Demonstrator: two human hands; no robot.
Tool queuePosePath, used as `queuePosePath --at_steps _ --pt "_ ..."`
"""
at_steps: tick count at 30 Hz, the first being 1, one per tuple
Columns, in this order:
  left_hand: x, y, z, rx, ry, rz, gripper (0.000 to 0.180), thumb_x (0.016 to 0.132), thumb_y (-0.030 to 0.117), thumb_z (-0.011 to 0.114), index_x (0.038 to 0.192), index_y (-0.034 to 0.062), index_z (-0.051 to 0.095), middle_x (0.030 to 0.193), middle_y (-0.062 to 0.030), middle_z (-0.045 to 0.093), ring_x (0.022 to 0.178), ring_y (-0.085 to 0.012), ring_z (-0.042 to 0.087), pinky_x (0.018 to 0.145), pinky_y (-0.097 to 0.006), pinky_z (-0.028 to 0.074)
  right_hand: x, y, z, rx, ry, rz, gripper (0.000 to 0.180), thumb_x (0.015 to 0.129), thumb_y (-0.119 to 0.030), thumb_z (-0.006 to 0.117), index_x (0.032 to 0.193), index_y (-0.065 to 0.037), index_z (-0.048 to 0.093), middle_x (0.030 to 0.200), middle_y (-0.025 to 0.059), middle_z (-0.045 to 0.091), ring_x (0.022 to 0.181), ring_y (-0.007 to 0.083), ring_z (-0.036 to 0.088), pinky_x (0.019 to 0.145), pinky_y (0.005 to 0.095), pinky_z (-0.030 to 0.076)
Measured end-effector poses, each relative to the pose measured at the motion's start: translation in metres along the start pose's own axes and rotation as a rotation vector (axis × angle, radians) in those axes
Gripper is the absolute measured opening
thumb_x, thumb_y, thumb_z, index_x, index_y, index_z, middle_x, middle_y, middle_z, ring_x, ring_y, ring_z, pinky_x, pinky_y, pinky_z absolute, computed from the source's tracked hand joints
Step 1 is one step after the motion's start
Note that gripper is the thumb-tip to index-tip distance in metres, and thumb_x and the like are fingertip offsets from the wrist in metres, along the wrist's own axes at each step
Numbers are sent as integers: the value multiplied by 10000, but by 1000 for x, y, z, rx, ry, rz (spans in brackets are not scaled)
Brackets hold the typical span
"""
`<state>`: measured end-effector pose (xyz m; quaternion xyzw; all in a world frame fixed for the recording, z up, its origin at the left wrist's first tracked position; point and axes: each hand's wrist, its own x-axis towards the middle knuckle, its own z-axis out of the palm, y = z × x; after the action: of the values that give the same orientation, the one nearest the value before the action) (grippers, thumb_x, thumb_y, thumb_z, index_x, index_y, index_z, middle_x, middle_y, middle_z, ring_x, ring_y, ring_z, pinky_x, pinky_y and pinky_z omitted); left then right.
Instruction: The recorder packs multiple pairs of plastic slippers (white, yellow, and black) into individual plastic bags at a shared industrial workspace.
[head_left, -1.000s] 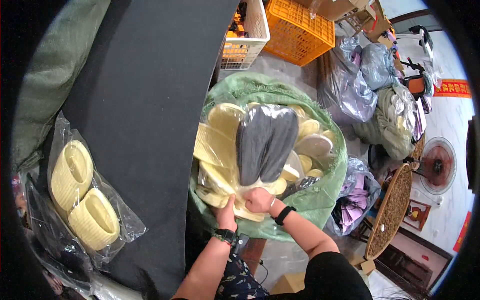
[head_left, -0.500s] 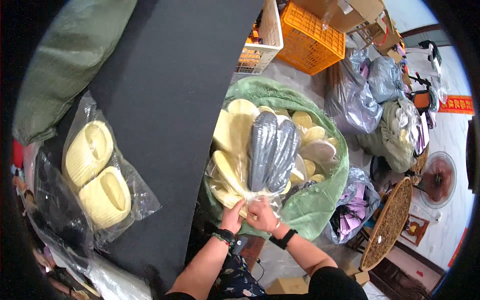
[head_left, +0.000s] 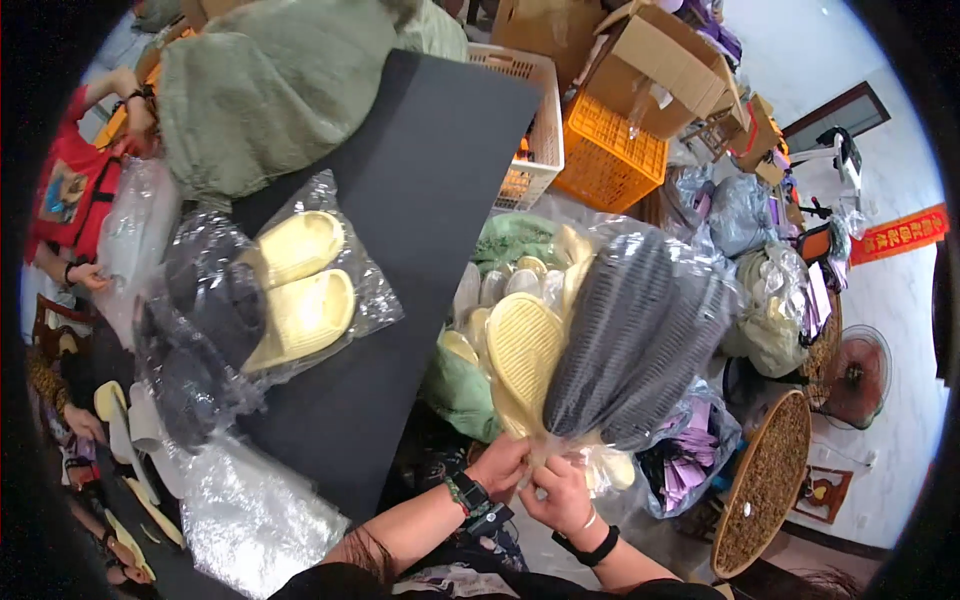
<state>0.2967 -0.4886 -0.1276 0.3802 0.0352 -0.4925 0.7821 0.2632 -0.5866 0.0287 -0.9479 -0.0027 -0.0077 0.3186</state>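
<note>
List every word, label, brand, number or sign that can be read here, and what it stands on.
Red banner: yellow characters, not copied out here.
Red shirt: any words in its print are too small to read.
Bagged dark slippers: no lettering I can make out.

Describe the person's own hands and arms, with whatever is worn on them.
The left hand and right hand are ungloved. The left wrist wears a black watch and thin bracelet; the right, a black band and thin pale bangle. The sleeves are black.
</note>
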Motion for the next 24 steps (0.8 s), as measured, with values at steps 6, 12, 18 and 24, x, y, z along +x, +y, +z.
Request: queuePosePath --at_steps 6,12,18,24 --pt "-115 107 44 -392 -33 -32 300 886 -22 494 1176 27 553 1044 -62 631 990 -189 613 816 -323 516 -28 -104 -26 95 13 -233 178 629 -62 694 651 -97 522 658 69 463 584 276 520 506 376 420" --pt "-218 200 30 540 133 706 357 826 -3 566 1179 21 526 1095 -73 602 1026 -217 590 851 -335 491 14 -206 -60 33 66 -624 261 587 -88 694 842 -80 637 785 63 557 680 256 573 601 362 461" --pt "-310 282 -21 -209 245 908 342 993 288 456 1230 48 513 1135 -95 600 1002 -208 584 835 -361 508 138 -303 4 440 83 -976 195 676 -127 650 844 -68 571 927 109 585 870 317 571 796 433 443" --pt "-309 284 -134 -264 770 909 539 950 257 557 1422 115 337 1257 -69 521 1081 -198 534 833 -294 509 233 -318 146 299 -53 -768 164 694 -174 623 664 -13 618 752 199 632 720 386 598 672 459 478"
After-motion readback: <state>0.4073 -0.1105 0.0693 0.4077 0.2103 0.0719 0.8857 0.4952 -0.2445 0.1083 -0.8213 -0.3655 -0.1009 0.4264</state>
